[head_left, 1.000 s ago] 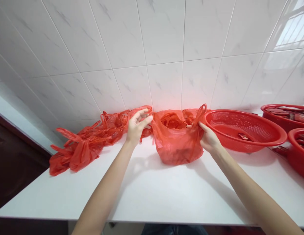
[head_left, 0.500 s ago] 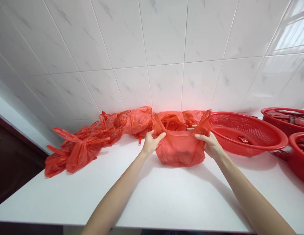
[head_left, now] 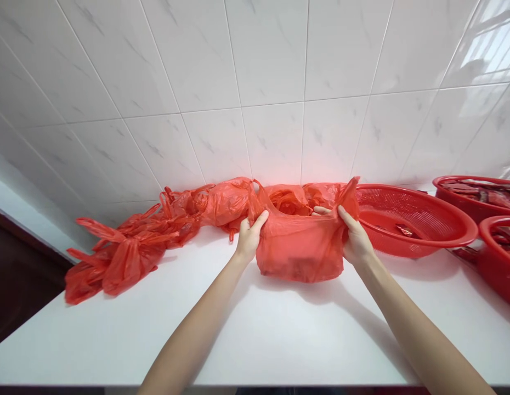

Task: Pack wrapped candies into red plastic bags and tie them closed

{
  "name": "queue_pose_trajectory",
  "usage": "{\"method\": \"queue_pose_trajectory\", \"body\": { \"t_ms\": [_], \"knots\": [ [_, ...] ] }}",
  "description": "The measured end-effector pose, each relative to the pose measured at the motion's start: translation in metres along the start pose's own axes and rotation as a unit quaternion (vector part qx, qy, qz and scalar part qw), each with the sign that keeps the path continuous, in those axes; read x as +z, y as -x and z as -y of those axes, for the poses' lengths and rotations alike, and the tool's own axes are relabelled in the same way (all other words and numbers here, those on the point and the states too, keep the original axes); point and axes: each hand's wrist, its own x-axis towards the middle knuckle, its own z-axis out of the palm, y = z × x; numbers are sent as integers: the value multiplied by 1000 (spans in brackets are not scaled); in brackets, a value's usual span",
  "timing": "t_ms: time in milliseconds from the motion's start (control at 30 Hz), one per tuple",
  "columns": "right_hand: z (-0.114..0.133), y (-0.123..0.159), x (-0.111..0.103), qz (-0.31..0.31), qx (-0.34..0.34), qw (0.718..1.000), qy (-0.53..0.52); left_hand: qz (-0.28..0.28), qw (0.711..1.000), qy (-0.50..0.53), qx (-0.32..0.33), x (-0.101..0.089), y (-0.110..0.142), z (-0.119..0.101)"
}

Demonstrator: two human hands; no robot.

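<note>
Between my hands a red plastic bag (head_left: 300, 247) is stretched wide, its two handle loops sticking up at the corners. Something darker shows faintly through its lower part, too dim to name. My left hand (head_left: 250, 236) grips the left side below the handle, thumb on the near face. On the other side my right hand (head_left: 353, 236) pinches the right edge, with some fingers behind the rim. The bag's bottom is over the white table (head_left: 275, 334); whether it touches, I cannot tell.
Several tied red bags (head_left: 131, 258) lie along the tiled wall (head_left: 275, 131) to the left and behind. At right stands a red perforated basket (head_left: 419, 219) with a few small packets (head_left: 407, 230). Beyond it are two red basins (head_left: 502, 263) full of packets.
The bag's rim is pulled tauter, and its right handle stands higher and further out. My left hand has risen slightly along the side. The whole view has shifted a little.
</note>
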Motion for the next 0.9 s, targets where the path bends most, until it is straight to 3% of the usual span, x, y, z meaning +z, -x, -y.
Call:
{"method": "queue_pose_trajectory", "body": {
  "t_ms": [100, 267, 367, 467, 567, 700, 767, 900],
  "knots": [
    [-3, 0, 1, 43, 18, 999, -6, 3, 998, 40, -50, 5, 6, 5],
    [-8, 6, 12, 52, 28, 998, 14, -20, 990, 73, -121, 16, 19, 16],
    [-10, 13, 22, 17, 45, 998, 46, -21, 995, 39, -84, 21, 23, 19],
    [-14, 19, 30, -43, 57, 995, 64, 27, 999, 21, -33, 22, 24, 19],
    [-20, 21, 33, -62, 80, 990, 98, 126, 992, 19, -21, 22, 27, 18],
    [-27, 24, 35, -48, 71, 987, 133, 282, 959, -19, -2, 25, 33, 15],
    [-29, 25, 36, -40, 56, 988, 137, 277, 957, -72, 45, 29, 35, 12],
    [-31, 27, 37, -24, 48, 990, 131, 186, 960, -153, 145, 38, 38, 10]
  ]
}}
